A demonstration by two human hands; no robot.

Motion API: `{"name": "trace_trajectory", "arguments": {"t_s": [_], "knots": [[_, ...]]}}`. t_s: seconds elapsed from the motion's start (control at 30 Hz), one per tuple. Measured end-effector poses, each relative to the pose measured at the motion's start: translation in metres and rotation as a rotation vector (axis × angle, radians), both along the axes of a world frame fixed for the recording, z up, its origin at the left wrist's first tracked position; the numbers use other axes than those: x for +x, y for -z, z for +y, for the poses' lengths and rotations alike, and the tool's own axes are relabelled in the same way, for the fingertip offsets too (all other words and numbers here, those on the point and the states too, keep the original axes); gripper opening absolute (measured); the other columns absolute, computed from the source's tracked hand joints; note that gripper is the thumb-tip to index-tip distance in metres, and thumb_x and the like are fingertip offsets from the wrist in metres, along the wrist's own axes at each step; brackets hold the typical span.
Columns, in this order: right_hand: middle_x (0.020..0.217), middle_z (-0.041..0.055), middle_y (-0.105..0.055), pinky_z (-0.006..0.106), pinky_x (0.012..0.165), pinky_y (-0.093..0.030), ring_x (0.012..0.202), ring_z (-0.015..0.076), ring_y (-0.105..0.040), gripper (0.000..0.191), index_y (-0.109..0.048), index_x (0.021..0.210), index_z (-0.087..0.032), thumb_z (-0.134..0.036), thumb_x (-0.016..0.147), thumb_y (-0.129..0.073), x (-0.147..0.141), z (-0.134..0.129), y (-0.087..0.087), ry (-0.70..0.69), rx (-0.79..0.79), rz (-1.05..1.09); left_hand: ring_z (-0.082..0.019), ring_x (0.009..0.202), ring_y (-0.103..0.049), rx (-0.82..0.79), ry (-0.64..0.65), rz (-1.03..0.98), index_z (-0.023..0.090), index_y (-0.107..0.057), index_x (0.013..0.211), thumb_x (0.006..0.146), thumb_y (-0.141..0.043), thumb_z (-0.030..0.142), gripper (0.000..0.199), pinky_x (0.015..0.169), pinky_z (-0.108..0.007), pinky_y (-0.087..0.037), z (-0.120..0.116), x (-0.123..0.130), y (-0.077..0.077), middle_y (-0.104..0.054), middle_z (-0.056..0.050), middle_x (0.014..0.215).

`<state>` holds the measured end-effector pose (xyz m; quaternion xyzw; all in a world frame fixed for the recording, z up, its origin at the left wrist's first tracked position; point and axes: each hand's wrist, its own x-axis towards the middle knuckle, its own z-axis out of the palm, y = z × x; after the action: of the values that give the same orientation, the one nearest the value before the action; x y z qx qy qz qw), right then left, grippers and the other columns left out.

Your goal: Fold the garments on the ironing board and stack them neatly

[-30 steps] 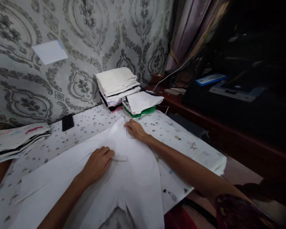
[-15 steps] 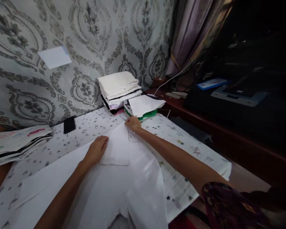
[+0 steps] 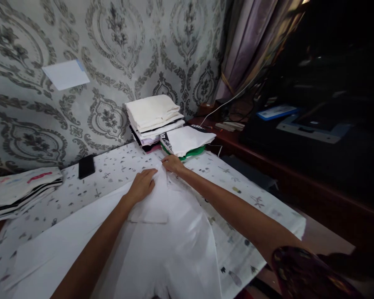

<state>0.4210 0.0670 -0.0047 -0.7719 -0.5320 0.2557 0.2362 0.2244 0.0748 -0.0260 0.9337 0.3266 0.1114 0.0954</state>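
Note:
A white shirt (image 3: 180,245) lies spread on the patterned table cover, with one sleeve (image 3: 149,211) folded back over its body. My right hand (image 3: 172,164) pinches the cloth at the far edge of that fold, fingers closed. Palm down on the folded sleeve, just left of it, rests my left hand (image 3: 141,185), its fingers stretched toward my right one. Near my right fingertips sits a pile of a folded white garment with a black printed band (image 3: 187,139) and green cloth beneath.
Behind stands a taller stack of folded clothes (image 3: 154,114) against the wallpaper. A black phone (image 3: 86,166) lies at the back left, beside another folded pile (image 3: 21,189). To the right is a dark red wooden cabinet (image 3: 268,162) with a white cable (image 3: 227,99).
My left hand has slid right and away from me along the folded sleeve, closer to my right hand. My right hand keeps its pinch at nearly the same spot.

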Motion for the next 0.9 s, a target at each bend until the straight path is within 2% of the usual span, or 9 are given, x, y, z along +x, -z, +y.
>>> {"name": "trace_trajectory", "arguments": {"t_s": [0.1,0.23,0.4,0.47,0.6,0.67,0.73,0.8,0.9], "knots": [[0.076,0.0012,-0.075,0.017,0.063,-0.047,0.066,0.0123,-0.068,0.034,-0.077,0.108,-0.019,-0.013,0.084,-0.054,0.001,-0.001,0.000,0.005,0.021,-0.004,-0.024,0.136,-0.048,0.019,0.029,0.051,0.019,-0.051,0.137,0.093,-0.041,0.016,0.046,0.108,-0.045,-0.042,0.006,0.015,0.001,-0.055,-0.012,0.147],[0.080,0.0022,-0.076,0.020,0.069,-0.049,0.069,0.0130,-0.068,0.036,-0.073,0.115,-0.017,-0.014,0.092,-0.045,0.000,-0.010,-0.002,0.003,0.058,-0.023,-0.028,0.145,-0.039,0.047,0.028,0.117,0.019,-0.046,0.145,0.101,-0.036,0.035,0.048,0.113,-0.051,-0.035,0.010,0.030,0.004,-0.048,-0.013,0.154],[0.096,0.0066,-0.075,0.026,0.086,-0.047,0.094,0.0186,-0.067,0.037,-0.067,0.123,-0.017,-0.015,0.095,-0.043,0.002,-0.042,-0.007,-0.027,0.120,-0.095,-0.029,0.149,-0.032,0.028,0.006,0.150,0.020,-0.042,0.149,0.103,-0.032,0.039,0.051,0.114,-0.054,-0.032,0.012,0.036,0.006,-0.041,-0.012,0.159],[0.100,0.0069,-0.073,0.028,0.086,-0.046,0.096,0.0199,-0.065,0.034,-0.066,0.122,-0.018,-0.016,0.093,-0.048,0.002,-0.064,-0.007,-0.164,0.155,-0.151,-0.027,0.149,-0.032,-0.009,0.014,0.130,0.023,-0.042,0.150,0.104,-0.029,0.039,0.050,0.115,-0.053,-0.032,0.014,0.033,0.005,-0.040,-0.009,0.159],[0.115,0.0075,-0.064,0.030,0.083,-0.047,0.100,0.0212,-0.060,0.033,-0.064,0.119,-0.023,-0.033,0.088,-0.067,0.000,-0.112,-0.003,-0.719,0.281,-0.219,-0.025,0.149,-0.031,-0.106,0.026,0.106,0.026,-0.041,0.150,0.104,-0.024,0.040,0.051,0.116,-0.051,-0.031,0.021,0.029,0.001,-0.039,-0.006,0.160],[0.114,0.0082,-0.061,0.031,0.082,-0.047,0.100,0.0220,-0.057,0.038,-0.064,0.115,-0.021,-0.041,0.085,-0.073,-0.006,-0.130,0.000,-0.904,0.336,-0.253,-0.025,0.149,-0.031,-0.114,0.031,0.114,0.024,-0.042,0.149,0.104,-0.024,0.037,0.051,0.116,-0.051,-0.031,0.023,0.030,-0.001,-0.039,-0.006,0.161],[0.105,0.0079,-0.061,0.031,0.079,-0.046,0.094,0.0209,-0.055,0.023,-0.065,0.105,-0.017,-0.033,0.089,-0.069,-0.015,-0.140,0.003,-0.975,0.380,-0.322,-0.025,0.149,-0.031,-0.092,0.032,0.129,0.023,-0.043,0.149,0.103,-0.026,0.034,0.051,0.116,-0.050,-0.032,0.022,0.032,-0.001,-0.039,-0.006,0.160],[0.097,0.0073,-0.061,0.030,0.073,-0.044,0.088,0.0194,-0.054,0.007,-0.064,0.095,-0.016,-0.017,0.094,-0.058,-0.024,-0.142,0.006,-0.983,0.400,-0.407,-0.025,0.149,-0.031,-0.068,0.026,0.149,0.022,-0.042,0.150,0.102,-0.027,0.033,0.051,0.115,-0.050,-0.033,0.020,0.035,-0.002,-0.038,-0.006,0.161],[0.090,0.0067,-0.061,0.029,0.068,-0.042,0.083,0.0187,-0.052,0.020,-0.061,0.090,-0.015,-0.004,0.094,-0.045,-0.034,-0.140,0.005,-0.979,0.387,-0.464,-0.025,0.151,-0.028,-0.059,0.012,0.186,0.022,-0.040,0.152,0.103,-0.026,0.035,0.053,0.115,-0.050,-0.032,0.017,0.038,-0.004,-0.035,-0.006,0.162]]}}
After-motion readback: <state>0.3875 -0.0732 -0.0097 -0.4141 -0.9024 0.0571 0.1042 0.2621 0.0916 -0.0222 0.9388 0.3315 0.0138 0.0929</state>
